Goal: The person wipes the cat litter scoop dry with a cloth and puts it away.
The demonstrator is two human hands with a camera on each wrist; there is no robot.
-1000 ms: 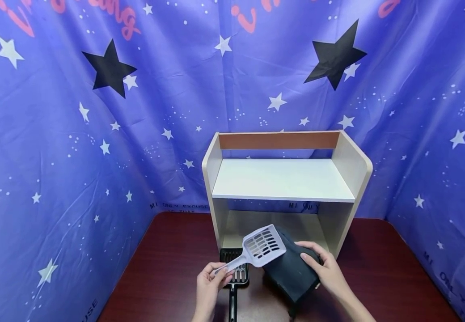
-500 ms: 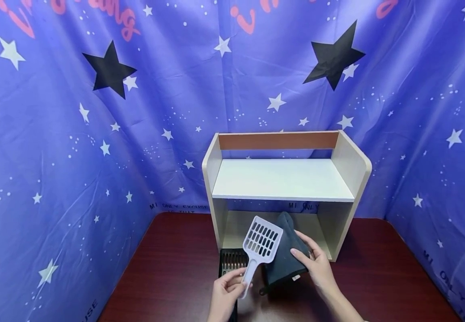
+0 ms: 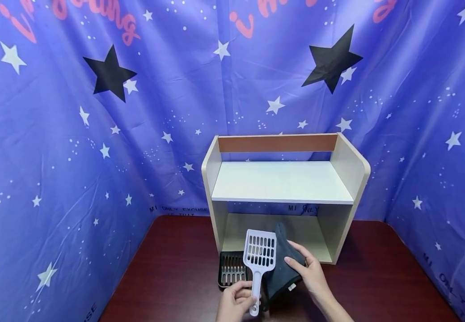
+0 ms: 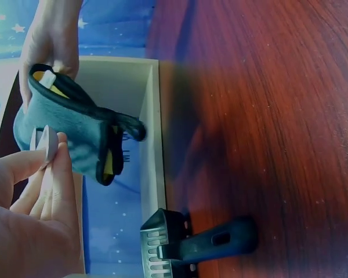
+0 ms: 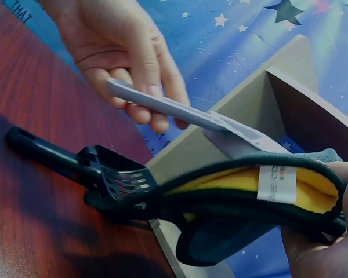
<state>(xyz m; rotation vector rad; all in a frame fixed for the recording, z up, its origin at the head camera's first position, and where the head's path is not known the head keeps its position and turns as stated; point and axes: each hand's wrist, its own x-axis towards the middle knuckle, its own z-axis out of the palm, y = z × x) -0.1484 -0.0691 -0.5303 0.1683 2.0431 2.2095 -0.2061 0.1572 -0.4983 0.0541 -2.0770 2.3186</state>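
My left hand (image 3: 236, 302) pinches the handle of a light grey slotted litter scoop (image 3: 256, 284), whose head points away from me. In the right wrist view, the handle of this scoop (image 5: 162, 106) appears edge-on between the left thumb and fingers. My right hand (image 3: 314, 275) grips a dark fabric mitt (image 3: 285, 273) just to the right of the scoop; the scoop's head overlaps it in the head view. Yellow lining and a white label (image 5: 276, 184) show at the mitt's opening. Below and left lies a black slotted scoop (image 3: 232, 269), its handle hidden by my left hand in the head view.
A two-level wooden shelf (image 3: 282, 181) stands on the dark red table (image 3: 168, 268), right behind the held things. The black scoop lies against the shelf's front left corner. Blue star-printed cloth (image 3: 176, 112) hangs at the back and sides.
The left hand has moved right and nearer to me, turning the grey scoop from slanted to nearly upright. The mitt has turned in the right hand and shifted slightly left.
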